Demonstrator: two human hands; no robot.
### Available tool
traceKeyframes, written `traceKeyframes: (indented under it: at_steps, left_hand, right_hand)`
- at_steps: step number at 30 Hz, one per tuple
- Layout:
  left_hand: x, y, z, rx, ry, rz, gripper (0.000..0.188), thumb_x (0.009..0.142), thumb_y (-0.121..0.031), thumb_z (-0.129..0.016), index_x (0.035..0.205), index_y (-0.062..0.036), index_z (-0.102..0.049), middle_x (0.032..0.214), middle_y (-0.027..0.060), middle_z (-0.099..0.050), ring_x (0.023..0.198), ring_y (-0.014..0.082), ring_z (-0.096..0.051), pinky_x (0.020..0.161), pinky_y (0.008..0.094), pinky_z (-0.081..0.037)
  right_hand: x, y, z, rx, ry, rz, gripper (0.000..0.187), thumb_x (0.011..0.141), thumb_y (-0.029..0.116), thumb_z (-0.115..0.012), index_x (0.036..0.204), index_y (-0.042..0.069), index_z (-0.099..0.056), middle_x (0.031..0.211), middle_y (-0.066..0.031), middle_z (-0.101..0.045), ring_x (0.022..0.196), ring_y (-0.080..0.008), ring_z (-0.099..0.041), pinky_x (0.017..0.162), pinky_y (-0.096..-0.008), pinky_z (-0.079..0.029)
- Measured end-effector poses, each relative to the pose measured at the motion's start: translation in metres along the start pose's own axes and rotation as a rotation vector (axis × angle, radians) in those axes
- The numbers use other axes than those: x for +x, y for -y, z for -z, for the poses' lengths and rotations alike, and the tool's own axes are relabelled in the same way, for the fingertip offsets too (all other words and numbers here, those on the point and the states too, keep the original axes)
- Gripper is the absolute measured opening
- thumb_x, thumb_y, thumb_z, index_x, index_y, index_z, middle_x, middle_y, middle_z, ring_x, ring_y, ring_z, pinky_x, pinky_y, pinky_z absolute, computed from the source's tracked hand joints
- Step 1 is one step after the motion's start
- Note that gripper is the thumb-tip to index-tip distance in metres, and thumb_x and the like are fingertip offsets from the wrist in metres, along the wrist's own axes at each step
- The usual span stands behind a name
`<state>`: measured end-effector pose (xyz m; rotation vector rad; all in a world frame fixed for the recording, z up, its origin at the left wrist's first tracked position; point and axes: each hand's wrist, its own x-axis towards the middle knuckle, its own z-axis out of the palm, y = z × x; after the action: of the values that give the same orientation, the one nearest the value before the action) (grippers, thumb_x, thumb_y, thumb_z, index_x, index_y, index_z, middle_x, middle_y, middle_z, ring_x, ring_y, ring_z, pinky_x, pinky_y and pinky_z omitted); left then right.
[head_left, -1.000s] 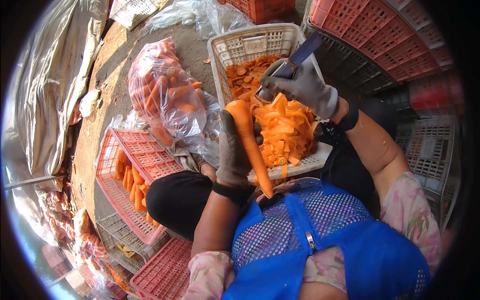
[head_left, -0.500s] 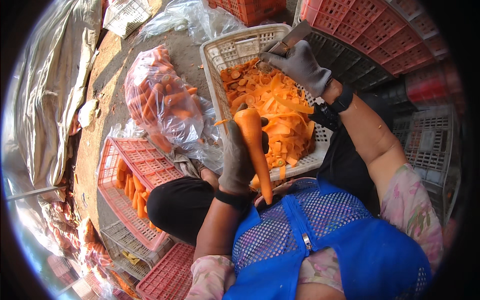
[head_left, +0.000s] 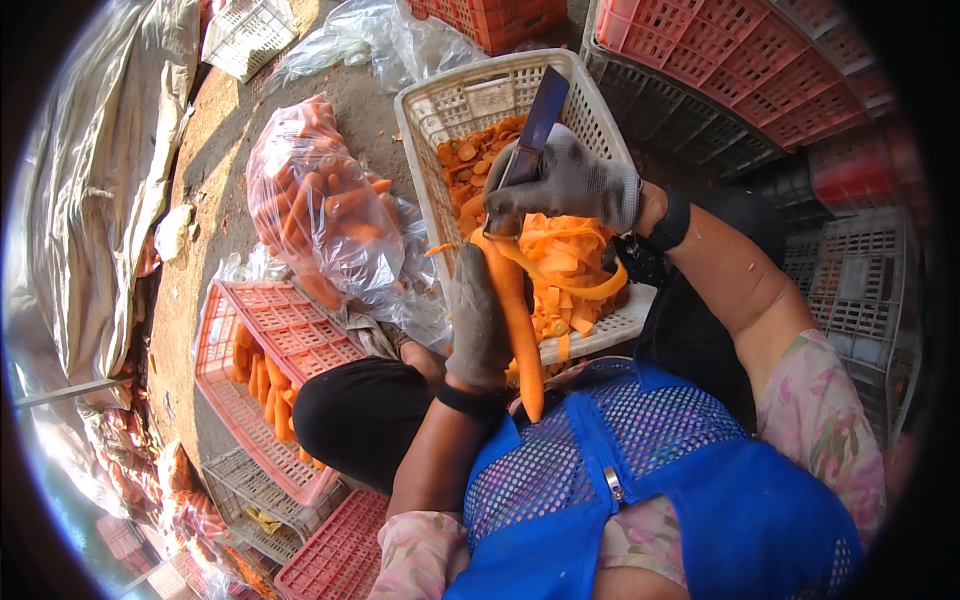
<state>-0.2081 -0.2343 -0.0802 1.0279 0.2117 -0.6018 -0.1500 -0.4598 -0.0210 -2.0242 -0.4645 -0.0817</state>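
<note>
My left hand (head_left: 478, 325), in a grey glove, is wrapped round an orange carrot (head_left: 522, 335) whose thin tip points toward my blue vest. My right hand (head_left: 580, 185), gloved too, grips a peeling knife (head_left: 546, 112). Its wide flat blade sticks up past my fingers, and the tool's lower end rests at the carrot's thick top. From there a long curl of peel (head_left: 595, 291) hangs off to the right. Beneath both hands is a pale plastic crate (head_left: 415, 125) with a heap of peelings and cut carrot ends (head_left: 468, 160). My fingers partly hide the tool's working edge.
To the left lies a clear plastic bag of carrots (head_left: 325, 200). A tilted pink crate (head_left: 290, 325) holding peeled carrots (head_left: 262, 385) leans near my left knee (head_left: 345, 420). Stacked red and dark crates (head_left: 720, 60) stand at the far right, with grey crates (head_left: 855, 290) beside my right arm.
My right hand has moved left and nearer with the peeling knife, from over the crate's far right side onto the carrot's top. A curl of peel now hangs from the carrot.
</note>
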Motion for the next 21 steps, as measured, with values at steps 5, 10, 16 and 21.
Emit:
traceKeyframes:
  at_steps: [5,10,16,21]
  left_hand:
    - [-0.009,-0.018,0.000,-0.031,0.042,0.008,0.069,0.111,-0.071,-0.049,0.130,-0.0073,-0.065,0.094,0.0053,-0.068,0.076,0.0173,-0.065,0.065,0.0309,-0.055]
    - [0.004,-0.013,0.017,-0.057,0.034,-0.065,0.070,0.109,-0.074,-0.051,0.127,-0.0077,-0.064,0.100,0.0077,-0.070,0.084,0.0227,-0.072,0.075,0.0376,-0.062]
    - [-0.014,-0.022,-0.004,-0.183,0.104,0.075,0.071,0.110,-0.072,-0.050,0.135,-0.0074,-0.063,0.104,0.0074,-0.073,0.089,0.0213,-0.074,0.077,0.0347,-0.063]
    - [-0.020,-0.016,-0.006,0.077,0.122,0.069,0.076,0.107,-0.077,-0.049,0.128,-0.0062,-0.066,0.093,0.0050,-0.068,0.079,0.0172,-0.067,0.069,0.0295,-0.056]
  right_hand:
    - [0.011,-0.017,0.030,-0.030,-0.414,0.044,0.017,0.100,0.017,-0.083,0.106,0.000,-0.082,0.091,-0.0059,-0.083,0.069,-0.0115,-0.071,0.062,-0.0274,-0.056]
    - [-0.047,0.062,-0.021,0.533,0.187,-0.466,0.020,0.093,0.017,-0.089,0.105,0.002,-0.083,0.086,-0.0025,-0.080,0.072,-0.0072,-0.070,0.061,-0.0240,-0.053]
    - [-0.038,0.043,-0.037,0.462,0.320,-0.233,0.023,0.093,0.020,-0.091,0.100,0.001,-0.082,0.085,-0.0057,-0.080,0.070,-0.0112,-0.069,0.062,-0.0289,-0.054]
    - [0.030,-0.054,0.022,-0.116,-0.239,-0.058,0.028,0.097,0.030,-0.088,0.100,0.003,-0.083,0.084,-0.0044,-0.079,0.061,-0.0083,-0.065,0.050,-0.0282,-0.048]
